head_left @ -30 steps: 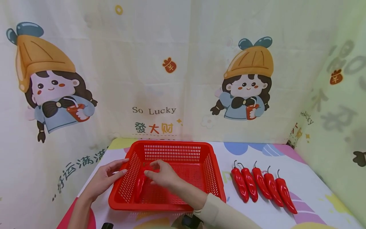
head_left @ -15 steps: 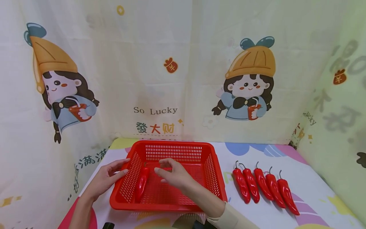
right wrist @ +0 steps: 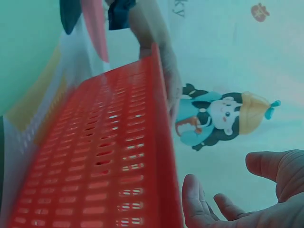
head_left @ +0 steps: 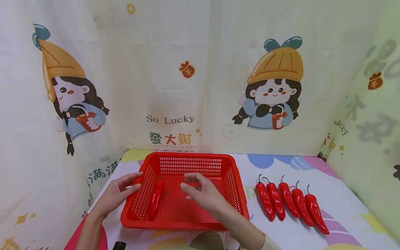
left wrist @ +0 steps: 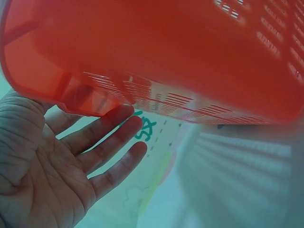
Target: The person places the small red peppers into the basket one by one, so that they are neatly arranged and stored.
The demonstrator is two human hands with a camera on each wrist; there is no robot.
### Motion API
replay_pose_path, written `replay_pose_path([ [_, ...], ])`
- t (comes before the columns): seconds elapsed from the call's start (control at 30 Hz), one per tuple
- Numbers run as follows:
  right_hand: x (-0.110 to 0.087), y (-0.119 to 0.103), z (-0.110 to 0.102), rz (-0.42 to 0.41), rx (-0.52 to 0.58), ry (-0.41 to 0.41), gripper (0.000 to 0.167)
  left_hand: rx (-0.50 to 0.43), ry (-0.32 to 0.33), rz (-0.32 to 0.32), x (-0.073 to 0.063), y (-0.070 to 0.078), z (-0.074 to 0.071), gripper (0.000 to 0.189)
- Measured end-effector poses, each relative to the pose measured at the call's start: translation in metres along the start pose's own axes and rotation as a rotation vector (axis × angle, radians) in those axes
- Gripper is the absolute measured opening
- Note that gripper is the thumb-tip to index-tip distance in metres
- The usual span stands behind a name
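Note:
A red plastic basket (head_left: 184,225) with slotted walls stands on the table. One red chili pepper (head_left: 156,199) lies lengthwise inside it, along the left wall. At the basket's left rim is my left hand (head_left: 114,194), its fingers fairly straight and touching the edge; the left wrist view shows several outstretched fingers (left wrist: 114,133) against the basket's outer side. Over the basket's middle hovers my right hand (head_left: 204,194), fingers loosely bent and thumb apart, nothing between them. In the right wrist view this hand (right wrist: 266,204) shows empty above the rim.
Several red chili peppers (head_left: 289,201) with dark curved stems lie in a slanting row on the table right of the basket. A patterned cloth (head_left: 212,86) hangs behind the table and along both sides. A small black object (head_left: 119,246) shows at the bottom edge.
My right hand has drawn back rightward from the chili pepper in the basket, uncovering more of it. The left hand stays at the rim. The head view has shifted slightly.

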State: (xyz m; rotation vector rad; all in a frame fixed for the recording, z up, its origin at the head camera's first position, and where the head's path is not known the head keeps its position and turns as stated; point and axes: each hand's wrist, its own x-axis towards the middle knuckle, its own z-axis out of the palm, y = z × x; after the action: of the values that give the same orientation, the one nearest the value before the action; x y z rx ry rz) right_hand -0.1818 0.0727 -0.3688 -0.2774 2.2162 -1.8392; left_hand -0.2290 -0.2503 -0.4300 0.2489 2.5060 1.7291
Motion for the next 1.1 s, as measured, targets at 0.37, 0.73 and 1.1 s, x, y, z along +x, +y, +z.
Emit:
replay_pose_path([
  [0.37,-0.016,0.002,-0.012,-0.079,-0.148,0.047,0.051,0.002,0.005,0.002,-0.003,0.003,0.001,0.062],
  [0.73,-0.031,0.007,-0.021,-0.167,-0.22,0.134,0.053,0.011,0.014,-0.007,-0.001,0.003,0.003,0.063],
  [1.1,-0.04,0.014,-0.034,-0.182,-0.266,0.235,0.053,0.011,0.017,-0.018,-0.003,0.005,0.003,0.063],
])
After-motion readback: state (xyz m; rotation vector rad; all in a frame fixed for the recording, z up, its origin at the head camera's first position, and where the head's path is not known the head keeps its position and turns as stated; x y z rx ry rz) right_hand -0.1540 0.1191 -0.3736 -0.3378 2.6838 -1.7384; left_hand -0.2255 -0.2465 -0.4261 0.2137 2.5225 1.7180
